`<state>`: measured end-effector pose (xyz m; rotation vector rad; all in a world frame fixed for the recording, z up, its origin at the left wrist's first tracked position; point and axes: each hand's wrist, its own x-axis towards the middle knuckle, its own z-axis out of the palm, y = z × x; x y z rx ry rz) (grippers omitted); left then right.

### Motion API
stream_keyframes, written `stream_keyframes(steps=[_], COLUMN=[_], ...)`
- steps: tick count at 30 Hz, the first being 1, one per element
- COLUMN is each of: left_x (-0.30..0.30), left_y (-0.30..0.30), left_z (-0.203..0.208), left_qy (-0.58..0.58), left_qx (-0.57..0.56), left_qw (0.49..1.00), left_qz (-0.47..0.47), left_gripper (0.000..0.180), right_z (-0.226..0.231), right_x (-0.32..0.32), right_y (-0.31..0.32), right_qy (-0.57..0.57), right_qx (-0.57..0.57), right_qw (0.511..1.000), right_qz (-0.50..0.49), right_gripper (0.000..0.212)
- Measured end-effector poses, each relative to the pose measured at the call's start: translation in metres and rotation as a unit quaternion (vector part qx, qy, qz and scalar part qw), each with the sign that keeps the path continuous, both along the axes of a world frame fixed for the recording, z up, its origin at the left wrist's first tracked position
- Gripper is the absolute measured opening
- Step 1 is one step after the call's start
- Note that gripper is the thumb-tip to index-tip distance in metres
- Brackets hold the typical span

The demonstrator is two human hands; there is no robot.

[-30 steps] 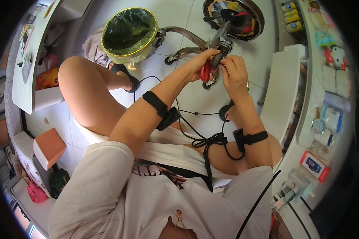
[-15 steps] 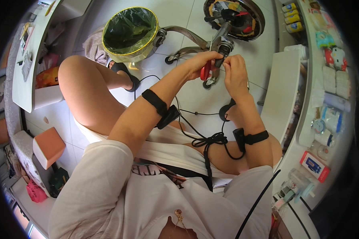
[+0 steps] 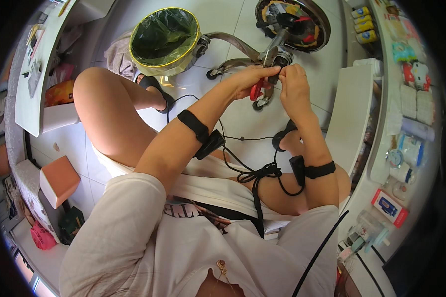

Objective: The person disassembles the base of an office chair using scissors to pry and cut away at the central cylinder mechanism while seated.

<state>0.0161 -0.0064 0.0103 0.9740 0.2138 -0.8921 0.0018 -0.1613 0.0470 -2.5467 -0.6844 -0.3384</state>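
Note:
My left hand [image 3: 252,80] is closed around a red-handled tool [image 3: 256,90], whose working end I cannot make out. Its thumb points toward a dark part [image 3: 275,78] between the two hands. Close by on the right, my right hand [image 3: 296,89] has its fingertips pinched together beside that dark part. Whatever they grip is too small or too hidden to name. Just beyond the hands stands a metal base [image 3: 231,65] with curved legs and small black casters. A round metal-rimmed tray [image 3: 302,24] holding several tools and scraps is at the top.
A bin [image 3: 164,42] with a dark liner and yellow rim stands beyond my left foot. White shelves [image 3: 349,119] with packages line the right; a white cabinet [image 3: 29,106] is on the left. A bundled black cable [image 3: 262,173] hangs between my forearms, near an orange box [image 3: 59,181].
My right hand has turned slightly, its fingertips still by the dark part. My left hand keeps its hold on the red-handled tool. The whole view has shifted a little.

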Motion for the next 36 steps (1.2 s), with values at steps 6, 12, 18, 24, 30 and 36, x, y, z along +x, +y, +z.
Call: stream_keyframes(steps=[6, 12, 18, 24, 30, 36], left_x=[-0.001, -0.003, -0.006, -0.005, -0.007, -0.013], left_y=[0.004, 0.004, -0.001, -0.003, -0.005, -0.006], left_z=[-0.007, -0.005, -0.006, -0.013, -0.015, -0.021], left_qy=[-0.038, -0.003, 0.057, 0.088, 0.084, 0.02], left_qx=[0.001, -0.01, -0.046, -0.087, -0.128, -0.119], left_qw=[0.999, 0.999, 0.996, 0.992, 0.988, 0.99], left_qz=[0.025, 0.038, 0.059, 0.031, 0.031, 0.068], left_gripper=[0.033, 0.028, 0.033, 0.034, 0.028, 0.038], right_z=[0.02, 0.02, 0.005, -0.005, -0.019, -0.021], right_x=[0.014, 0.006, -0.009, -0.019, -0.017, -0.019], right_y=[-0.007, -0.011, -0.008, -0.004, -0.003, 0.007], right_qy=[0.013, 0.05, 0.122, 0.231, 0.247, 0.372], right_qx=[0.039, 0.077, 0.164, 0.266, 0.318, 0.471], right_qw=[0.997, 0.992, 0.97, 0.916, 0.883, 0.745], right_qz=[-0.071, -0.091, -0.135, -0.19, -0.242, -0.29], right_gripper=[0.007, 0.009, 0.016, 0.024, 0.025, 0.02])
